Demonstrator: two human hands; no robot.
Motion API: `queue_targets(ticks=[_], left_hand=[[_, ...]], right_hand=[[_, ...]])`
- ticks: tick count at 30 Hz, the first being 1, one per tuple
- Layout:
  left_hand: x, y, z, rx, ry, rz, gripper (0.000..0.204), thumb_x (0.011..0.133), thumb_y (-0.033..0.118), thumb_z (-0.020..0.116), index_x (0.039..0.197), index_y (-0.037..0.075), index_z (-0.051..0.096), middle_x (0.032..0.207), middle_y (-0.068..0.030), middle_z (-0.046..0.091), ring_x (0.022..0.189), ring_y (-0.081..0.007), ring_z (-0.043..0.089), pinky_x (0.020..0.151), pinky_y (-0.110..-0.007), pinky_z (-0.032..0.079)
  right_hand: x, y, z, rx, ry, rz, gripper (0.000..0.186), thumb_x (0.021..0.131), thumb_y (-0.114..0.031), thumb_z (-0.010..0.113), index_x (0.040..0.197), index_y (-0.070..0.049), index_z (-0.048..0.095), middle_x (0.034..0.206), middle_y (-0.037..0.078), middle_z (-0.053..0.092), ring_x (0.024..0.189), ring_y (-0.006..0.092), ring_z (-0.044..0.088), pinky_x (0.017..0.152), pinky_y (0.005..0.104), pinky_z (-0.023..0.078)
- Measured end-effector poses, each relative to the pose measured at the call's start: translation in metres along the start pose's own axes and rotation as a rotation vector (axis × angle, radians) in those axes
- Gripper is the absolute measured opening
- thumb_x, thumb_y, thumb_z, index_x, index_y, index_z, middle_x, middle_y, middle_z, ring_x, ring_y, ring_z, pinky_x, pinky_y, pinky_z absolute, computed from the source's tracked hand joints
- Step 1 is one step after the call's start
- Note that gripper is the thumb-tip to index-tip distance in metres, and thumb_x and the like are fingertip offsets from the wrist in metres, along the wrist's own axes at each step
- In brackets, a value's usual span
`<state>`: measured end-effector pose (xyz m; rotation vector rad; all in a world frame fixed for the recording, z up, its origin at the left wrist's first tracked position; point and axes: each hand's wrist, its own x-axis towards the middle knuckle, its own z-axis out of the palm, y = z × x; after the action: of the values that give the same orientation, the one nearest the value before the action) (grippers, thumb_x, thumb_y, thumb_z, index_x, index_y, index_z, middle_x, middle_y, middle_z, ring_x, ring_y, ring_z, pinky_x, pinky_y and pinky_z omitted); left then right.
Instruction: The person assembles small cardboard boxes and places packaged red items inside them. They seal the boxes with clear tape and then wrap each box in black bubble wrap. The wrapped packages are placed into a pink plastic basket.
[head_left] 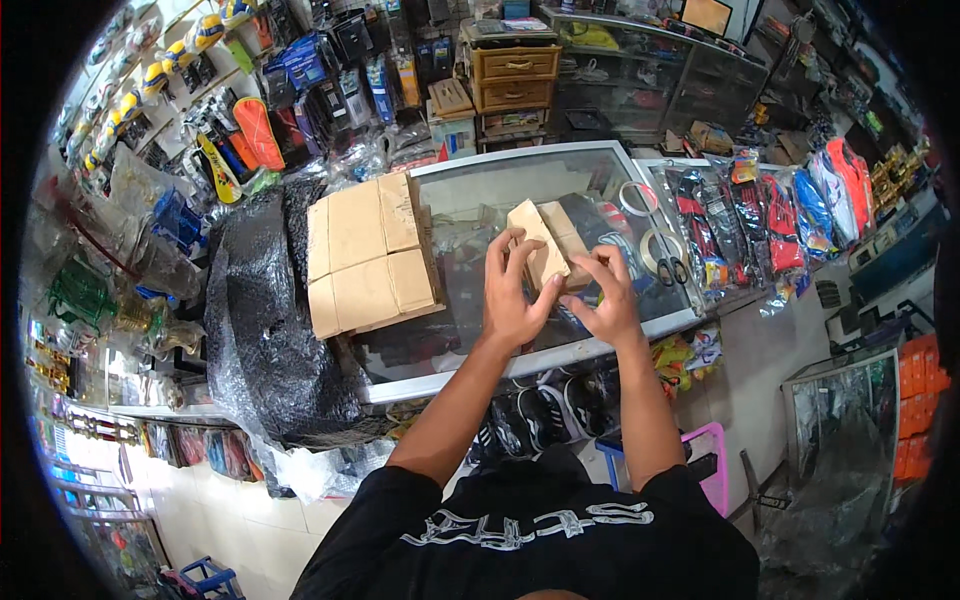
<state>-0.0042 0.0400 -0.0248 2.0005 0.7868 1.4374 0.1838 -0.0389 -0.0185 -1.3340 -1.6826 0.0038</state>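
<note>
A small brown cardboard box (pixel 540 256) with a raised panel lies on the glass counter, in front of me. My left hand (pixel 515 297) grips its left side, fingers bent over the panel and thumb along the near edge. At the box's right end, my right hand (pixel 606 300) has its fingers curled against the cardboard. Part of the box is hidden under both hands. Left of them lies a stack of larger flat cardboard (pixel 370 250). To the right are black-handled scissors (pixel 670 268), a roll of clear tape (pixel 638 199) and another tape roll (pixel 652 257).
The glass-topped counter (pixel 450 385) has a pale metal frame. Black bubble wrap (pixel 265 330) drapes over its left end. Packaged gloves (pixel 740 220) cover the right side. Shoes (pixel 540 415) sit below the near edge; a wooden drawer unit (pixel 516 78) stands behind.
</note>
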Motion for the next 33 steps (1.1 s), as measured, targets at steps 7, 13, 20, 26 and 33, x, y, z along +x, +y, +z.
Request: queue_targets(ticks=[7,13,20,26,33], left_hand=[[0.001,-0.005,0.007,0.096,-0.121,0.076,0.041,0.093,0.027,0.081,0.128,0.006,0.073,0.157,-0.0214,0.054,0.153,-0.0518,0.042,0.124,-0.058,0.039],[0.003,0.008,0.021,0.228,-0.071,0.110,0.039,0.095,0.025,0.077,0.128,0.004,0.074,0.156,-0.0208,0.056,0.152,-0.0488,0.044,0.124,-0.056,0.039],[-0.006,0.016,0.030,0.501,-0.050,0.171,0.039,0.092,0.022,0.078,0.128,0.009,0.073,0.146,-0.0097,0.065,0.125,-0.0384,0.055,0.111,-0.050,0.040],[-0.005,0.025,0.023,0.466,0.054,0.131,0.035,0.091,0.014,0.074,0.126,0.010,0.074,0.135,-0.0105,0.070,0.124,-0.0369,0.054,0.112,-0.049,0.036],[-0.034,0.059,0.073,0.432,0.268,0.250,0.024,0.087,0.002,0.073,0.111,0.006,0.070,0.122,-0.0137,0.072,0.119,-0.0305,0.059,0.101,-0.046,0.040]], right_hand=[[0.002,0.001,-0.001,0.047,0.012,-0.013,0.056,0.082,-0.025,0.089,0.131,-0.008,0.071,0.114,0.015,0.059,0.099,0.0342,0.065,0.085,0.0436,0.055],[0.009,0.006,0.001,0.052,0.078,-0.016,0.050,0.083,-0.016,0.081,0.130,-0.007,0.069,0.113,0.017,0.062,0.099,0.0397,0.068,0.084,0.0454,0.057],[0.003,0.007,-0.001,0.095,0.065,0.050,0.049,0.085,-0.016,0.080,0.133,-0.012,0.071,0.114,0.016,0.062,0.100,0.0397,0.069,0.082,0.0474,0.058],[-0.002,0.002,-0.004,0.231,0.075,0.075,0.047,0.088,-0.011,0.076,0.135,-0.010,0.071,0.115,0.016,0.066,0.103,0.0385,0.069,0.087,0.0455,0.058],[-0.017,0.027,-0.052,0.215,0.190,0.160,0.029,0.093,0.000,0.073,0.122,-0.002,0.074,0.111,0.015,0.073,0.099,0.0318,0.073,0.090,0.0392,0.058]])
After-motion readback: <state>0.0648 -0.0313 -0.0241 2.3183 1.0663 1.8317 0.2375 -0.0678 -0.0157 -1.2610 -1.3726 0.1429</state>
